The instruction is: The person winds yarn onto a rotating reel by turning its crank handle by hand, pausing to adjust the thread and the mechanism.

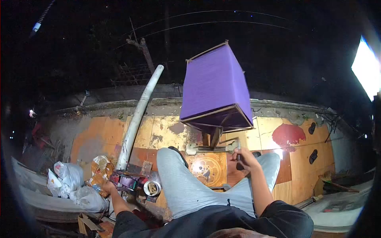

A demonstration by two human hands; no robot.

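Right grip (pixel 247 159) closed around a slim tool (pixel 238 155); whether the left grip (pixel 106 187), beside a crumpled bag (pixel 101 168), is closed, I can't tell. Ahead-left of the right, the purple box (pixel 210 81) looks light, thin-skinned; I'd take its stick frame (pixel 236 105).

Pipe (pixel 139 115) left of box frame (pixel 210 81)

Tilted purple box (pixel 210 83), slim tool (pixel 238 150) held upright, crumpled orange bag (pixel 101 168) at left
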